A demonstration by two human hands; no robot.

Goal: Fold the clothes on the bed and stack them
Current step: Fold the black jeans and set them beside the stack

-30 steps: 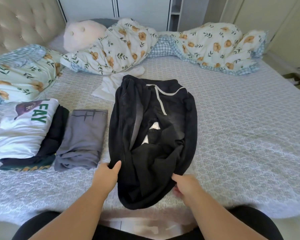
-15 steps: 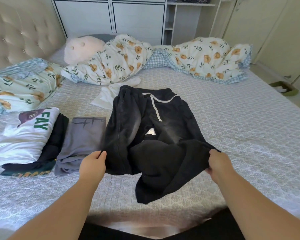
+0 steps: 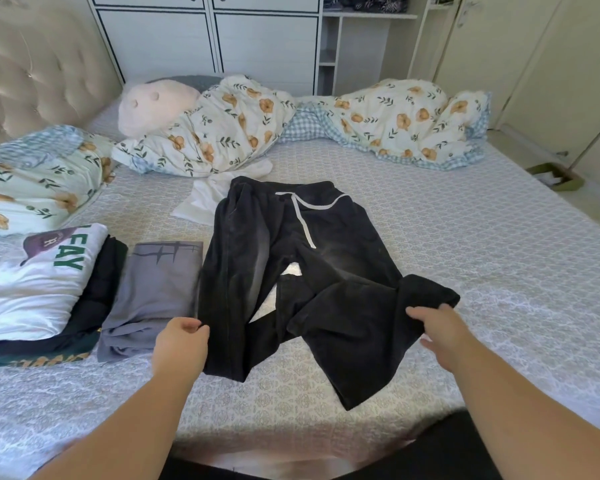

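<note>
The black trousers [image 3: 291, 271] lie spread at the centre of the bed [image 3: 499, 258], waistband toward the top of the frame. My left hand [image 3: 179, 344] pinches one leg's edge; my right hand [image 3: 440, 332] has its fingers curled round the other leg's fabric. Folded clothes [image 3: 84, 289] sit at left.

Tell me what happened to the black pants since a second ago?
The black pants got spread out: both hands pulled the bunched legs apart, the left hand drawing one leg left, the right hand drawing the other right. Both hands still pinch the fabric. The waistband stayed put, and so did the folded grey garment and the white shirt stack.
</note>
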